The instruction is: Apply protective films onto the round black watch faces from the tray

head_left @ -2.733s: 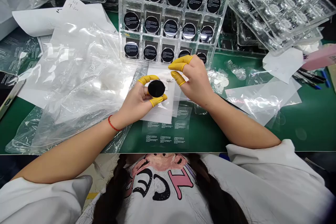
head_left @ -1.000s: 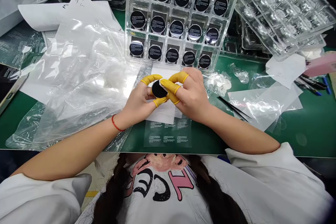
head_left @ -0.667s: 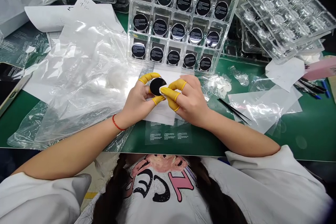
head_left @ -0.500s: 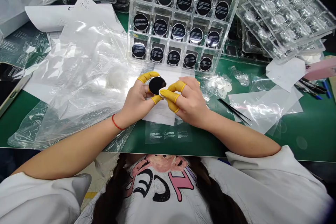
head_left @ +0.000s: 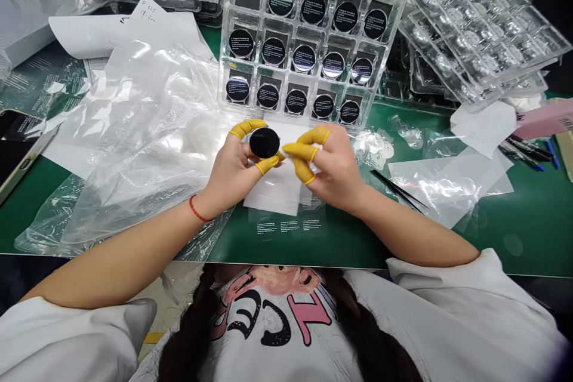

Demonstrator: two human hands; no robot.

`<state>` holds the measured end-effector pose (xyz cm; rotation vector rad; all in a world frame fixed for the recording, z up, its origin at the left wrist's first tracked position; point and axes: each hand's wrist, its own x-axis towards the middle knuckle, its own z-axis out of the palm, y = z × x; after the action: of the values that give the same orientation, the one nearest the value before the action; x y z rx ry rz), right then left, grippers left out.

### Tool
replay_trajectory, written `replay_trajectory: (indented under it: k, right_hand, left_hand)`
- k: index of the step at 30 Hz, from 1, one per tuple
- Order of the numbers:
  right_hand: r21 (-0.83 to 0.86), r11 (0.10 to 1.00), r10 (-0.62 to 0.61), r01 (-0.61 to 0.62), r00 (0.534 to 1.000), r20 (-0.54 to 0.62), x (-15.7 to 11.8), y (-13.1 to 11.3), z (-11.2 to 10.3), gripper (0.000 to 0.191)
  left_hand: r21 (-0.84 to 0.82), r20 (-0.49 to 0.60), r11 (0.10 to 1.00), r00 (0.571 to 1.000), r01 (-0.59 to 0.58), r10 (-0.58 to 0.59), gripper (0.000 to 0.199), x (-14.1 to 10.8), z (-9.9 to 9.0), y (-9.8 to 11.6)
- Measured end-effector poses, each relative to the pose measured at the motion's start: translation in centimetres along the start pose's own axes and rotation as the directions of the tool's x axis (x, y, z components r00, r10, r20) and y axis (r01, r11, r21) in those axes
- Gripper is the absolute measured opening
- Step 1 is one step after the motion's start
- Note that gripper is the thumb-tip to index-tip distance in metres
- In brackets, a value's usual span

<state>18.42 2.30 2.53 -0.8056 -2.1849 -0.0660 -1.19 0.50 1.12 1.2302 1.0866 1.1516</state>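
Observation:
A round watch face (head_left: 264, 142), its black glass bare and turned up, sits in my left hand (head_left: 233, 170). Yellow finger cots cover several of my fingertips, and the left thumb and fingers grip the watch by its rim. Just to its right is my right hand (head_left: 333, 170), apart from the glass, with its fingers drawn together. Something small and whitish shows at those fingertips, too blurred to name. Beneath the hands lie white paper (head_left: 273, 194) and a clear sheet with printed white text (head_left: 289, 227).
Behind the hands a clear tray (head_left: 219, 80) holds black watch faces with text labels. More trays (head_left: 492, 30) are stacked at right. Plastic bags (head_left: 134, 149) cover the left, beside a phone (head_left: 22, 149). Black tweezers (head_left: 398, 191), pens (head_left: 528, 152) and clear film (head_left: 447, 179) lie at right.
My right hand has moved off the watch face to the right, taking the whitish thing from its edge. The left hand keeps hold of the watch, shifted slightly left.

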Motion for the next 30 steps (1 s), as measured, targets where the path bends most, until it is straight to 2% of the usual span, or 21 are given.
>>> replay_trajectory:
  k: [2, 5, 8, 10, 12, 14, 17, 22, 30]
  right_hand:
    - [0.004, 0.984, 0.175, -0.176, 0.984, 0.008, 0.3, 1.0, -0.4, 0.020]
    - [0.085, 0.914, 0.392, -0.396, 0.918, 0.060, 1.0, 2.1, -1.2, 0.024]
    - [0.254, 0.800, 0.523, -0.544, 0.839, 0.150, 1.7, 2.0, -1.9, 0.022]
    - [0.342, 0.697, 0.576, -0.630, 0.776, 0.257, 2.1, 1.5, -2.0, 0.016]
    - [0.392, 0.607, 0.594, -0.691, 0.722, 0.354, 2.3, 1.0, -2.0, 0.021]
    - [0.408, 0.565, 0.602, -0.717, 0.696, 0.391, 2.3, 0.6, -1.8, 0.021]
    - [0.384, 0.568, 0.591, -0.728, 0.686, 0.425, 2.4, 0.5, -1.6, 0.012]
    - [0.372, 0.535, 0.524, -0.759, 0.643, 0.558, 2.3, 0.1, -1.3, 0.009]
    - [0.381, 0.488, 0.514, -0.785, 0.611, 0.602, 2.3, -0.5, -1.3, 0.006]
  left_hand:
    - [-0.015, 0.029, 1.000, 0.999, -0.026, 0.026, 0.061, -0.4, 0.1, 0.1]
    - [0.008, 0.090, 0.993, 0.989, -0.121, 0.120, 0.053, -0.8, 0.1, 0.0]
    - [0.011, 0.115, 0.966, 0.960, -0.260, 0.257, 0.052, -0.9, 0.1, -0.4]
    - [0.015, 0.120, 0.946, 0.940, -0.323, 0.319, 0.053, -0.8, 0.2, -0.6]
    - [0.026, 0.133, 0.936, 0.929, -0.351, 0.344, 0.053, -0.7, 0.2, -0.8]
    - [0.035, 0.150, 0.931, 0.923, -0.363, 0.354, 0.052, -0.7, 0.1, -1.0]
    - [0.044, 0.165, 0.926, 0.917, -0.376, 0.364, 0.052, -0.7, 0.1, -1.1]
    - [0.067, 0.175, 0.920, 0.913, -0.385, 0.369, 0.052, -0.8, 0.0, -1.0]
    - [0.107, 0.179, 0.928, 0.925, -0.356, 0.335, 0.051, -0.8, 0.2, -0.8]
